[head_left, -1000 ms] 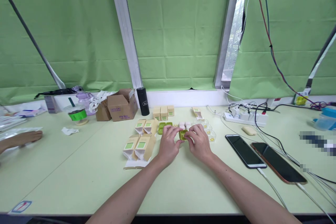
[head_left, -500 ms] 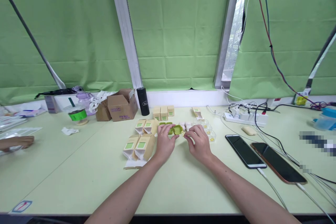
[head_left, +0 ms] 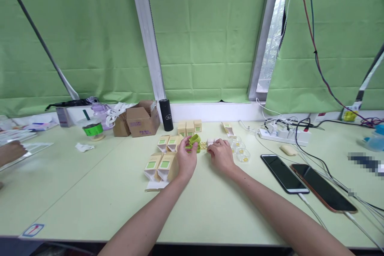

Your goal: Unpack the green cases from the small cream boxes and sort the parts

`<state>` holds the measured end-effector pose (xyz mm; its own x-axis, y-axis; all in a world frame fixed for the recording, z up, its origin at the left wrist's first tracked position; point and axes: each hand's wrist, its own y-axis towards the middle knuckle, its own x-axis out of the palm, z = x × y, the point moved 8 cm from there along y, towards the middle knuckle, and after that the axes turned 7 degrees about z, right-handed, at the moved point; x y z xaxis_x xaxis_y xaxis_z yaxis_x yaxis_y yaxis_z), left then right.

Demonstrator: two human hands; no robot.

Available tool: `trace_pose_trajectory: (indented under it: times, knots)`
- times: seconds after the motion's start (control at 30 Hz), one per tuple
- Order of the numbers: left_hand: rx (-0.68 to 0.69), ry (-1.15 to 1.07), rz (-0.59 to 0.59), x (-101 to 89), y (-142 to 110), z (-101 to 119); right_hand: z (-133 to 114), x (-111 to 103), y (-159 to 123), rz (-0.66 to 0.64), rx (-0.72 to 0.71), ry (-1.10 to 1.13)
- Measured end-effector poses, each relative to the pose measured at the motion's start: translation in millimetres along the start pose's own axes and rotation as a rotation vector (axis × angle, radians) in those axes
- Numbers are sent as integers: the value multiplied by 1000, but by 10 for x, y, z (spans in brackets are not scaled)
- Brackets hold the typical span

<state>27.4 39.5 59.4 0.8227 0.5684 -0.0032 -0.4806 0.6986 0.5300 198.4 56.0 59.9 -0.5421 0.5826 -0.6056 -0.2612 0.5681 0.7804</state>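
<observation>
My left hand is closed on a small green case, held tilted between thumb and fingers. More green cases lie on the table just under it. My right hand is down at the tabletop, its fingers bunched together; what they hold, if anything, is hidden. Small yellow pieces and little white pieces lie between the two hands. Just right of my right hand stand clear round plastic cups with yellow inside. Cream boxes with green labels stand left of my left hand.
Small cream boxes, a black bottle and an open cardboard carton are at the back. Two phones on cables and a power strip occupy the right. At far left is another person's hand.
The green case has tipped up in my left hand and come away from my right hand. My right hand, which was pinching a small yellow piece beside the case, is lower at the tabletop.
</observation>
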Motion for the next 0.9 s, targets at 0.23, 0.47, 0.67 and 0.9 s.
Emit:
trace_pose_trajectory:
  times: [0.23, 0.47, 0.67, 0.9]
  knots:
    - [-7, -11, -2, -5, -13, 36, -55, 227, 54, -50, -7, -108]
    - [-6, -16, -4, -9, -14, 49, -45, 358, 23, -64, -8, -140]
    - [-25, -76, -27, 11, -30, 78, -48, 222, 26, -5, 11, -109]
    - [-294, -227, -83, 123, -60, -124, -262, -174, -72, -20, -29, -18]
